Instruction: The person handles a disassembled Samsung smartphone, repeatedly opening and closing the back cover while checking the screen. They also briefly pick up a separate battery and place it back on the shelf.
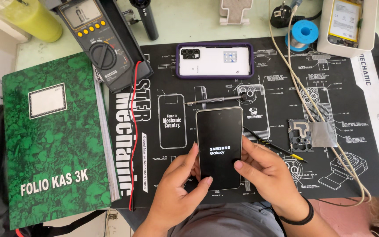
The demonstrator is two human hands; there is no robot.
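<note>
Across the desk we see a black work mat [259, 193], printed with white diagrams. At its left edge lies a green ledger book [53, 145], with a multimeter [99, 44] just above it. Near the mat's top rests a white phone in a purple case [214, 60], face down. At centre front we hold a black phone [219, 147], screen lit, upright above the mat. Our left hand [176, 188] clasps its lower left edge, thumb on the glass; our right hand [266, 173] clasps the right edge. A small metal plate [312, 135] lies to the right.
</note>
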